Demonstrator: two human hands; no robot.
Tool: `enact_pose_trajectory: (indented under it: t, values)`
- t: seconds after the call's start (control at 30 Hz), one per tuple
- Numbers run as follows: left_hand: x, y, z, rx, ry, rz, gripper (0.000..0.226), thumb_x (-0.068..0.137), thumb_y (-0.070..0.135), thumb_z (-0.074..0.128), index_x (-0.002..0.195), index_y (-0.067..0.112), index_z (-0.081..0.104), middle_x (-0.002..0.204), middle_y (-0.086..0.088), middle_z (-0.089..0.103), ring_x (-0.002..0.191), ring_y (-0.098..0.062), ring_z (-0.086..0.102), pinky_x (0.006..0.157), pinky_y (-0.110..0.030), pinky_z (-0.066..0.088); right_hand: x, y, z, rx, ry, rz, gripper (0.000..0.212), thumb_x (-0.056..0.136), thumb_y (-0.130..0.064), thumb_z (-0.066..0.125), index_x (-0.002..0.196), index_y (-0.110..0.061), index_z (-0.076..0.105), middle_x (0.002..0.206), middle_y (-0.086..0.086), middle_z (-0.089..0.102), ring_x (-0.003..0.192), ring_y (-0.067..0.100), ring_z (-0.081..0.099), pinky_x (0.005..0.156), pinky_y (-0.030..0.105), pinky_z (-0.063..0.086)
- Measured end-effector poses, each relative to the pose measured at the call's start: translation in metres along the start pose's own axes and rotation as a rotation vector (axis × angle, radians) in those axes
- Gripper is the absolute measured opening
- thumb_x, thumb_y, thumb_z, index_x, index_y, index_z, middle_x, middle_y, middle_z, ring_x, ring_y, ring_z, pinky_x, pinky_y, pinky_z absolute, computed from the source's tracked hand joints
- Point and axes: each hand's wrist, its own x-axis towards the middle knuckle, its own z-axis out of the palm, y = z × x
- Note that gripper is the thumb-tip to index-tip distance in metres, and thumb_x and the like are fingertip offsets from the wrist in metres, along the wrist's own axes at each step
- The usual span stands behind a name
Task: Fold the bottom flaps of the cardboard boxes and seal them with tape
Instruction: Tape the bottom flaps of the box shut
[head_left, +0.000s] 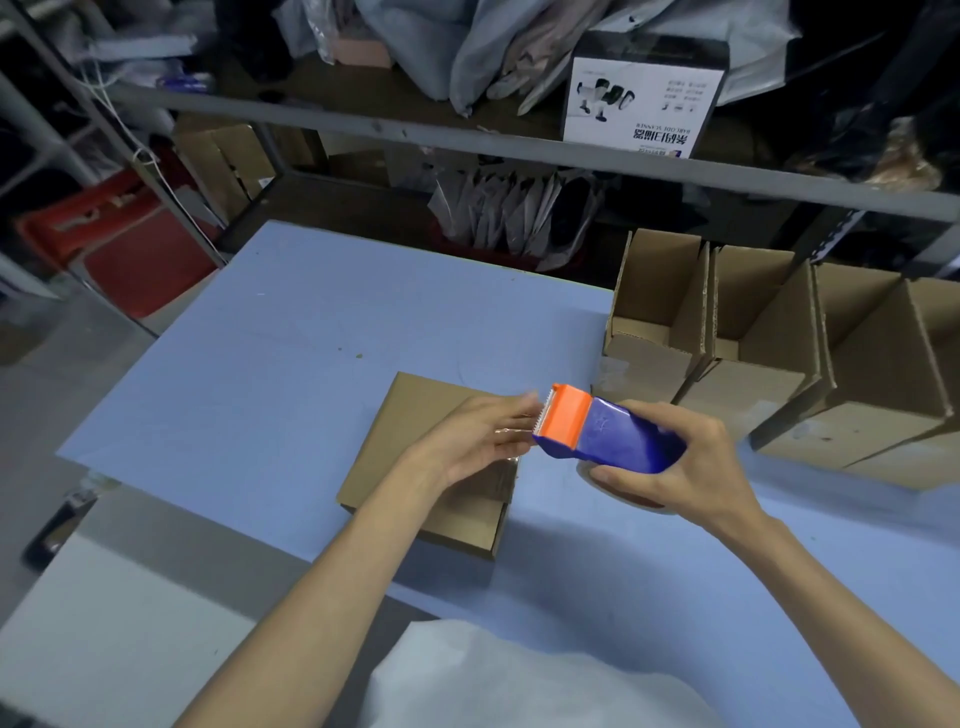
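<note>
Centrally, one closed cardboard box (415, 415): it lies on the blue table (291, 338), flaps folded flat and facing up, directly in front of the person. A glossy strip of clear tape (503, 467) runs over its right edge and down the near side.

Left hand (478, 436): laid on top of the box, fingers stretched out fairly straight toward the right. The tips are blurred, so whether they pinch the tape cannot be told.

Right hand (691, 467): fingers and thumb curled round a blue tape dispenser (613, 436), held just above the table at the box's right edge. Its orange toothed head points left, close to the left fingertips. Part of the tape roll (618, 491) shows beneath the palm.

Right side of the table: a row of open boxes (769, 374), standing close together, tops uncovered.

Behind: a metal shelf (467, 135) bearing grey bags and a white printed carton (644, 98).

Far left, beyond the table: a red crate (140, 260).
</note>
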Motion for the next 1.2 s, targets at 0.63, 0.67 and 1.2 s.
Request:
enact_pose_trajectory:
  t: [0.63, 0.67, 1.2]
  values:
    - [-0.006, -0.006, 0.011, 0.443, 0.492, 0.016, 0.016, 0.082, -0.004, 0.059, 0.083, 0.005, 0.072, 0.079, -0.007, 0.07, 0.066, -0.016, 0.067, 0.057, -0.022, 0.054, 0.001, 0.011, 0.017, -0.145, -0.097, -0.068, 0.065, 0.057, -0.052, 0.086, 0.111, -0.026, 0.064, 0.096, -0.012, 0.068, 0.084, 0.005, 0.062, 0.062, 0.017, 0.053]
    - [-0.005, -0.008, 0.011, 0.458, 0.51, -0.002, 0.016, 0.082, -0.005, 0.059, 0.082, 0.005, 0.071, 0.08, -0.008, 0.07, 0.066, -0.017, 0.067, 0.058, -0.023, 0.055, 0.0, 0.013, 0.019, -0.159, -0.098, -0.06, 0.063, 0.056, -0.051, 0.087, 0.11, -0.026, 0.065, 0.093, -0.013, 0.068, 0.081, 0.006, 0.062, 0.061, 0.017, 0.052]
    - [-0.003, -0.025, -0.026, 0.643, 0.598, 0.002, 0.029, 0.072, 0.003, 0.07, 0.048, 0.018, 0.066, 0.055, 0.004, 0.068, 0.053, -0.012, 0.062, 0.062, -0.028, 0.056, -0.029, 0.035, -0.004, -0.35, -0.195, 0.021, 0.056, 0.055, -0.063, 0.074, 0.1, -0.032, 0.066, 0.078, -0.015, 0.064, 0.067, 0.008, 0.058, 0.057, 0.024, 0.05]
